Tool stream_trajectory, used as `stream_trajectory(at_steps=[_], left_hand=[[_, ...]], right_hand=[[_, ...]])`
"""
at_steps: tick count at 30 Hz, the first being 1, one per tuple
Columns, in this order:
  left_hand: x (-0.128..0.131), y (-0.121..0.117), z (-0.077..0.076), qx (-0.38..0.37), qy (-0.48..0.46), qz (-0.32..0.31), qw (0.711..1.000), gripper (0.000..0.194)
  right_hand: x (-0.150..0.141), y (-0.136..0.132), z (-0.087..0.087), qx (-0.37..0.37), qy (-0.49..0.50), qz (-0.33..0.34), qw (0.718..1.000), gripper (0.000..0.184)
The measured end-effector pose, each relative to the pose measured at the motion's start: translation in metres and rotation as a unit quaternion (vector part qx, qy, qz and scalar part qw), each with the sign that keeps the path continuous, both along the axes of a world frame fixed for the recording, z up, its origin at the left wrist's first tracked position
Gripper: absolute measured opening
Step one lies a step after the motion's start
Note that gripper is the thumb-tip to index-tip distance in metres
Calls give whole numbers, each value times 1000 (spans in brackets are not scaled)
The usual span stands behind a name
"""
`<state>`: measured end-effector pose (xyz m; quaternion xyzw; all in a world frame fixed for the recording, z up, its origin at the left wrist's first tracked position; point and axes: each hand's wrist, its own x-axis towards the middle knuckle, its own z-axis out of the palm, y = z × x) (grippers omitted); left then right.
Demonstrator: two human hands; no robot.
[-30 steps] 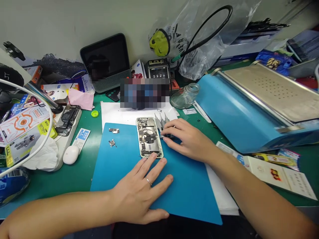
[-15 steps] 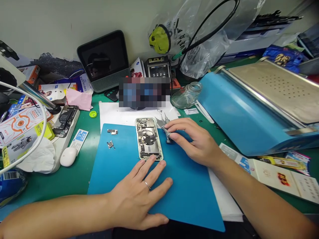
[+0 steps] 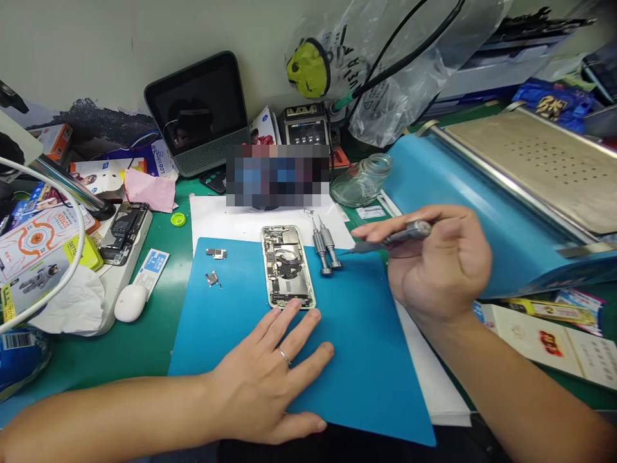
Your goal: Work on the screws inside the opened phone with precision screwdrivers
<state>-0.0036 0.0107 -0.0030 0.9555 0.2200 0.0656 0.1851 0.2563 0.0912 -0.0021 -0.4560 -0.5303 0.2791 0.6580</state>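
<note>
An opened phone (image 3: 288, 269) with its inner parts exposed lies on the blue mat (image 3: 357, 379). Fingertips of my left hand (image 3: 274, 373) touch its lower edge; the fingers are spread flat, with a ring on one. My right hand (image 3: 438, 270) is raised right of the phone, closed around a grey precision screwdriver (image 3: 407, 233) whose thin tip points left. Two similar screwdrivers (image 3: 324, 247) lie side by side just right of the phone. On the mat's left part sit a small metal phone part (image 3: 216, 253) and another little metal piece (image 3: 212, 278) below it.
A blue machine (image 3: 434, 193) with a perforated metal top stands at the right, beside a glass jar (image 3: 364, 180). A smart display (image 3: 197, 109) leans by the wall. Leftward are a white earbud case (image 3: 131, 302), another opened phone (image 3: 124, 231) and boxes.
My right hand has lifted one screwdriver from the group beside the phone and moved right and toward me with it. Two screwdrivers stay on the mat. My left hand has not moved.
</note>
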Motion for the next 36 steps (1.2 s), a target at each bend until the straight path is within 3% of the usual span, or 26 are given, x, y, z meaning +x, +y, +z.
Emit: stream_trajectory(at_steps=[6, 13, 15, 17, 20, 25, 30, 36], left_hand=[[0, 0, 1, -4, -2, -7, 1000, 78], [0, 0, 0, -7, 3, -11, 1000, 82], [1, 0, -1, -13, 12, -8, 1000, 83], [1, 0, -1, -17, 18, -5, 1000, 83], [1, -1, -1, -10, 13, -6, 1000, 82], [1, -1, 1, 18, 14, -6, 1000, 80], [2, -2, 0, 24, 28, -1, 999, 84], [1, -2, -3, 18, 24, 4, 1000, 86]], right_hand=[[-1, 5, -1, -28, 14, 35, 999, 25], [-7, 2, -14, -41, 12, 159, 986, 24], [-4, 0, -16, -15, -34, 145, 989, 21], [1, -2, -15, 23, -141, 118, 983, 19], [10, -2, -8, 79, -305, 107, 943, 18], [20, -3, -3, 109, -439, 52, 890, 45], [20, -5, -10, 69, -446, 19, 892, 42], [16, -4, -13, 151, -367, -31, 917, 46]])
